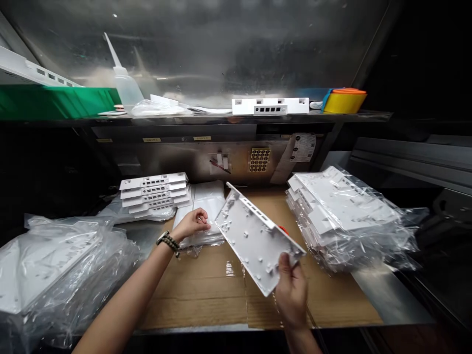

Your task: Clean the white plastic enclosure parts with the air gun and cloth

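Holds white panel (254, 238) w/ R hand (291, 290) clamped on near end, long axis far-left to near-right, inner face up; pinches clear bag stack (206, 204) w/ L hand (191, 223)

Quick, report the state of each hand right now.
Left hand: fingers curled shut, pinching the pile of clear bags.
Right hand: closed on the lower corner of the white plastic panel, held tilted above the cardboard.

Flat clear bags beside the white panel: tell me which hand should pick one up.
Left, most likely. The left hand rests on the flat clear bags, while the right hand is occupied, gripping the white panel by its near corner.
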The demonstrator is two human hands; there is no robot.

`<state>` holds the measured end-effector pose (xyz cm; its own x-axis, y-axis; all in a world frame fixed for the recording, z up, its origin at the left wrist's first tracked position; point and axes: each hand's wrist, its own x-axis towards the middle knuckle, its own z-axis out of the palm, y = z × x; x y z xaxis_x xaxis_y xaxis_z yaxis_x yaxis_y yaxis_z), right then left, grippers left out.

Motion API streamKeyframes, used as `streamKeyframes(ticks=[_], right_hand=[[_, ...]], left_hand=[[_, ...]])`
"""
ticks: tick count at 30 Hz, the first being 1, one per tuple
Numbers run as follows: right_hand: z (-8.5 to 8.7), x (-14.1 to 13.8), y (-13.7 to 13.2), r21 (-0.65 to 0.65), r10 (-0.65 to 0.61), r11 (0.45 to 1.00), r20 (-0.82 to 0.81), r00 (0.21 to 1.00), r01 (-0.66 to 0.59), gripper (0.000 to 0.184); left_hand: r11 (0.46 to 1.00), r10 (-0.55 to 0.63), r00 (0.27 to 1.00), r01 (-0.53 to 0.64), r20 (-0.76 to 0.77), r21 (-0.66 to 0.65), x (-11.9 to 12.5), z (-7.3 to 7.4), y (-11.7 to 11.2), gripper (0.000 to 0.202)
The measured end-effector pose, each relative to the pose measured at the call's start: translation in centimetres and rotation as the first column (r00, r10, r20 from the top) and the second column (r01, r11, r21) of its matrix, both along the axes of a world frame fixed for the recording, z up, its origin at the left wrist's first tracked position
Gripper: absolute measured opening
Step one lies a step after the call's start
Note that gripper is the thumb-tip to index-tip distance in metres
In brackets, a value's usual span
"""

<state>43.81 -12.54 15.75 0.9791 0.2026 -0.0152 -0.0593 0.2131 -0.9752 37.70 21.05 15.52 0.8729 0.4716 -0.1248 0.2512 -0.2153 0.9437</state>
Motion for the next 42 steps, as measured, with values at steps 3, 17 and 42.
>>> streamKeyframes(ticks=[3,17,42], right_hand=[[0.5,-1.4,2.4,-0.161,0.109,0.985,0.290,0.951,-0.064,0.057],[-0.6,-1.9,3.7,-0.181,0.039,0.982,0.474,0.880,0.054,0.046],[-2.7,-3.6,9.0,-0.076,0.065,0.996,0.402,0.914,-0.038,0.047]], left_hand=[[0.994,0.018,1.000,-0.016,-0.009,0.104,0.2,-0.3,-0.4,0.014],[0.876,-0.032,0.990,0.092,-0.134,0.473,0.1,1.8,0.4,0.023],[0.589,0.000,0.987,-0.131,0.162,0.798,1.8,9.3,-2.1,0.064]])
